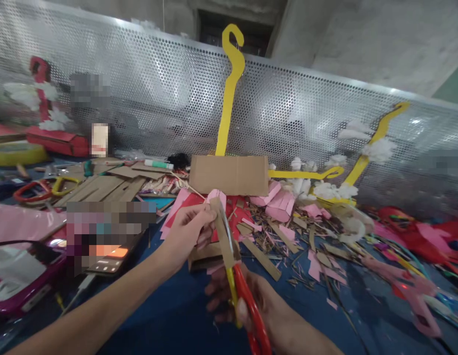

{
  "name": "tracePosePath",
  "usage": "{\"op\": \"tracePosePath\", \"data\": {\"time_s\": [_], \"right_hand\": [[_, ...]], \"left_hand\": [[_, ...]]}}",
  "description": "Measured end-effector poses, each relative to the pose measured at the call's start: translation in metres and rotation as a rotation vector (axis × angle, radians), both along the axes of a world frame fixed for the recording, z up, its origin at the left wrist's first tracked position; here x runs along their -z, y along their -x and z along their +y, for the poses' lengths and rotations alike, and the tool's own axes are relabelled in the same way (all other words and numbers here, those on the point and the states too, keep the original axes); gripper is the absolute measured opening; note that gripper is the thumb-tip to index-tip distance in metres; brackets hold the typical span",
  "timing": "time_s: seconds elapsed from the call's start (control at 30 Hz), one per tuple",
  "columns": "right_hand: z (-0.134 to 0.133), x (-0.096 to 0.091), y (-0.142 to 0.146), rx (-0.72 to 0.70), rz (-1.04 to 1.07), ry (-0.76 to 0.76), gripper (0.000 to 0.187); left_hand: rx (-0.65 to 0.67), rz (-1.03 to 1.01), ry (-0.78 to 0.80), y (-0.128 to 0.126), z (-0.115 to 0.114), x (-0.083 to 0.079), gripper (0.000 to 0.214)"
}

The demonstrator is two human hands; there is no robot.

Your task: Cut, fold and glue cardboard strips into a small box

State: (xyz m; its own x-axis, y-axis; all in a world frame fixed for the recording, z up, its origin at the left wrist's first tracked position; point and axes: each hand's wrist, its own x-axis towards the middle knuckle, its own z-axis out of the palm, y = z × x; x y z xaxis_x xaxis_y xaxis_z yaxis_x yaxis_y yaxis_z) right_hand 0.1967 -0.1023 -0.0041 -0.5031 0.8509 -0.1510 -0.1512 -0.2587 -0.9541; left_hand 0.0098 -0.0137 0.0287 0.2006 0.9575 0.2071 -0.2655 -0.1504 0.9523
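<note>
Between the thumb and fingers of my left hand [194, 224] is the upper end of a narrow cardboard strip [222, 236]. My right hand [247, 301] grips scissors [249, 301] with red and yellow handles. Their blades run lengthwise along the strip, pointing away from me. Just beyond my hands stands a brown cardboard box [229, 175], with a tall yellow hook-ended cutout [231, 93] rising behind it. A second yellow strip [306, 174] sticks out from the box's right side. Pink paper pieces [279, 204] lie close by.
Cardboard and paper scraps [264, 259] litter the blue table [170, 310]. A pink glue gun [406, 291] lies at right; a phone [114, 254] and a yellow tape roll [18, 153] are at left. Behind runs a perforated metal panel [170, 93]. A yellow cutout with white tufts [379, 148] leans there.
</note>
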Motion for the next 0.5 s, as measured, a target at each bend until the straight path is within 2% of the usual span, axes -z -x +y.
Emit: {"op": "tracePosePath", "data": {"time_s": [0.17,0.33,0.4,0.5], "right_hand": [[0.0005,-0.0011,-0.0014,-0.049,-0.041,-0.060,0.068],[-0.0027,-0.0038,-0.0066,-0.122,-0.049,-0.145,0.076],[-0.0039,-0.0035,-0.0079,-0.121,-0.077,-0.166,0.075],[-0.0042,-0.0020,-0.0083,-0.106,-0.106,-0.170,0.074]], "left_hand": [[-0.007,0.071,-0.063,0.0029,-0.0013,-0.0024,0.033],[-0.138,0.242,-0.335,0.0080,-0.0089,-0.0076,0.036],[-0.123,0.246,-0.335,0.0083,-0.0091,-0.0076,0.036],[-0.039,0.191,-0.211,0.0065,-0.0052,-0.0051,0.035]]}}
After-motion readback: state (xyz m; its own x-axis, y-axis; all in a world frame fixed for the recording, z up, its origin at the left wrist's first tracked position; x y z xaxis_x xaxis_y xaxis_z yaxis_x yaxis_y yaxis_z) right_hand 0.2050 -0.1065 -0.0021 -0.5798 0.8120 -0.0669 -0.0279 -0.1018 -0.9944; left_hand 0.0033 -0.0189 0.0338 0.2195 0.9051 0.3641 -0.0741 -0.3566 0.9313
